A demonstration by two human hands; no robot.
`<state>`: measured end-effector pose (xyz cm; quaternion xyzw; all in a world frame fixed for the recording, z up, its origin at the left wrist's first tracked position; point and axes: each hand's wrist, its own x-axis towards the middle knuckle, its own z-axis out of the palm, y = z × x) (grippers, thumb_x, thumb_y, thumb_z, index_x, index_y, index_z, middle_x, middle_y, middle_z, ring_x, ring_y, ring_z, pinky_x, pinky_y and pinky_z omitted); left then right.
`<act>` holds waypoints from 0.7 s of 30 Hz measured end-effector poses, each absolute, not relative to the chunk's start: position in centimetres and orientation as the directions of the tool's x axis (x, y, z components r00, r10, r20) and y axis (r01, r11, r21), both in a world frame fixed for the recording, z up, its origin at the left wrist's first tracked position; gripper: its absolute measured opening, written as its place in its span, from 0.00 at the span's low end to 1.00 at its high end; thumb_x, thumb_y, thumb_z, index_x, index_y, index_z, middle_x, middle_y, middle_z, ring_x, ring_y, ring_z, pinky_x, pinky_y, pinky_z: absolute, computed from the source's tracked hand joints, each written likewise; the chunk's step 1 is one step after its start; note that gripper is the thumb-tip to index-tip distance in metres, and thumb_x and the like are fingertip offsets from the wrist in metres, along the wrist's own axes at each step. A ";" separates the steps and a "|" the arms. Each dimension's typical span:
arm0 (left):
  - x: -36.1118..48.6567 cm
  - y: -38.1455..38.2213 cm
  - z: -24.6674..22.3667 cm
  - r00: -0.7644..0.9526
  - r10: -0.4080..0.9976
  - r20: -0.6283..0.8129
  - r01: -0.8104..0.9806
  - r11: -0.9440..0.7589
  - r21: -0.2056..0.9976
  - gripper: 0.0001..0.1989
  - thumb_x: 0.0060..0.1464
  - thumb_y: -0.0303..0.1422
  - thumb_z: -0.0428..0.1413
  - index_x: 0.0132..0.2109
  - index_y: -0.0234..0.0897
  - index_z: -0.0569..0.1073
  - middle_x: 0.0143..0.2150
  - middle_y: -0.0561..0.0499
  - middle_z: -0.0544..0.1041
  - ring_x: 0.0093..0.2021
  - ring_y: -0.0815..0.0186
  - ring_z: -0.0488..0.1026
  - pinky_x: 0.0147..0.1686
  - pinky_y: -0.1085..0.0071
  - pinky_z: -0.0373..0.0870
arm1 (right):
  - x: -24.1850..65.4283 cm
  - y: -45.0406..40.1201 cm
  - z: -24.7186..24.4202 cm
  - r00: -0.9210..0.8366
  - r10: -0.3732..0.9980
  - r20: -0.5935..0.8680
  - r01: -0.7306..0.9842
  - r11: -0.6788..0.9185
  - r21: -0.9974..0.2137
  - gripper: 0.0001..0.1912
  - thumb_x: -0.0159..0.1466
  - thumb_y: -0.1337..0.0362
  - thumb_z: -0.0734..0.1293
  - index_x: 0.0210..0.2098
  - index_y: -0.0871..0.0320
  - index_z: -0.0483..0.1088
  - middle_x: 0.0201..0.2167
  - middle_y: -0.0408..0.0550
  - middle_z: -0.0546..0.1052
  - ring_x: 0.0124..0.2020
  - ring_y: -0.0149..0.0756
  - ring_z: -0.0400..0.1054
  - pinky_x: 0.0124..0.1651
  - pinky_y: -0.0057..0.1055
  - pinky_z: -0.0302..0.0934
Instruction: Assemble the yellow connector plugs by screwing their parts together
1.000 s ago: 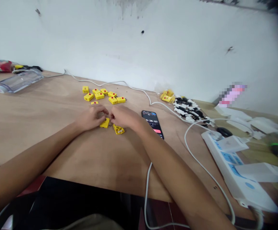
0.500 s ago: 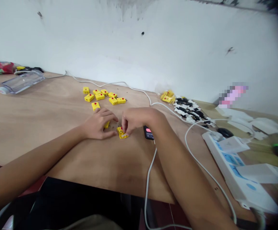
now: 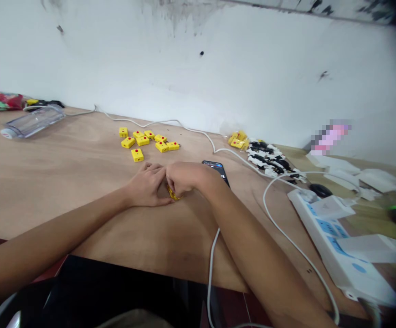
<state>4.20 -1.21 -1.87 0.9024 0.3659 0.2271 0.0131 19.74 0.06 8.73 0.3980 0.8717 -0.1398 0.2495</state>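
Observation:
A small yellow plug connector [image 3: 173,196] lies on the table under both hands, mostly hidden by fingers. On its left side, my left hand [image 3: 149,184] is curled round it, the thumb resting against its near edge. My right hand [image 3: 181,176] is bent down over it with fingers pinched together; whatever sits between those fingertips is hidden. Beyond the hands stand several more yellow plug connectors [image 3: 142,140] with red dots, and one [image 3: 137,155] sits closest to my left hand.
A phone [image 3: 220,171] lies beside my right wrist. White cables [image 3: 214,255] run over the table to a power strip [image 3: 334,246] at right. Black and white parts [image 3: 269,159] and bagged yellow pieces [image 3: 239,139] rest by the wall. A clear bottle [image 3: 35,120] lies at left.
My left hand has moved right and closed in on the connector, now touching my right hand. The yellow piece that showed under my left hand is covered. More of the phone shows.

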 end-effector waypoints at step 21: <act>-1.3 2.8 -1.8 0.445 0.815 0.371 0.570 -0.577 0.585 0.18 0.53 0.32 0.53 0.51 0.33 0.73 0.47 0.43 0.79 0.48 0.58 0.76 0.48 0.60 0.74 | 19.3 2.4 4.5 -0.759 0.641 -0.116 0.647 0.721 -0.248 0.10 0.58 0.75 0.64 0.30 0.61 0.78 0.29 0.48 0.79 0.28 0.29 0.65 0.32 0.27 0.53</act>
